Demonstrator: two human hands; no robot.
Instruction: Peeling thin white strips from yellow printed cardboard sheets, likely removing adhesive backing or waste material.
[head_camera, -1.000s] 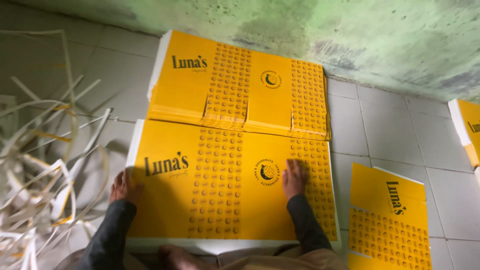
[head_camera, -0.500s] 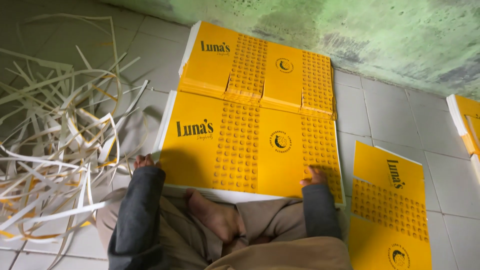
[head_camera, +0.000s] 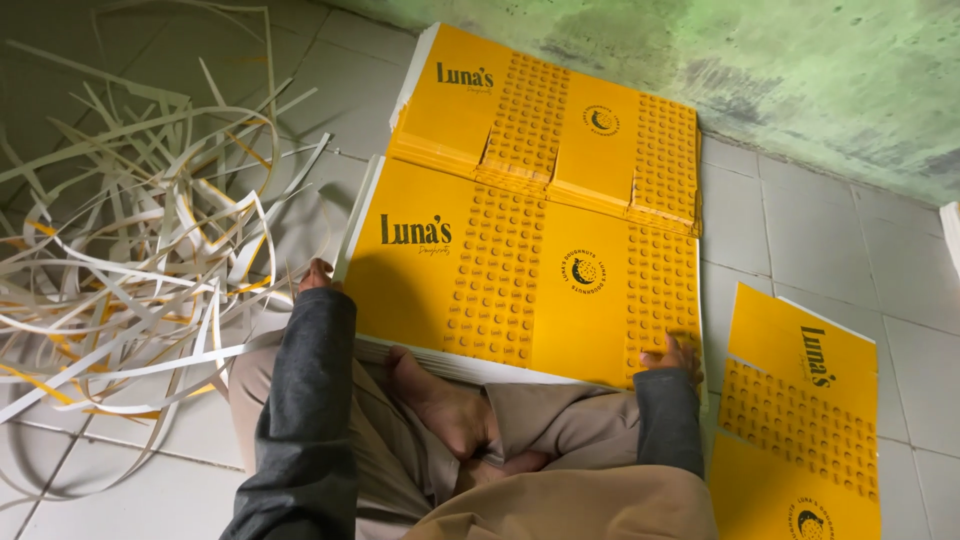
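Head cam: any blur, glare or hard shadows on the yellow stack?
Head view: sharp, no motion blur; light soft and even, no glare on the near yellow stack; only faint shadow by the left hand and right hand; wide-angle tilt; dim corner over the paper strips.

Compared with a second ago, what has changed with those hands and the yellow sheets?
Both hands slid from the top of the near stack of yellow printed cardboard sheets to its edges: left hand at the left edge, right hand at the near right corner. The far stack stayed put.
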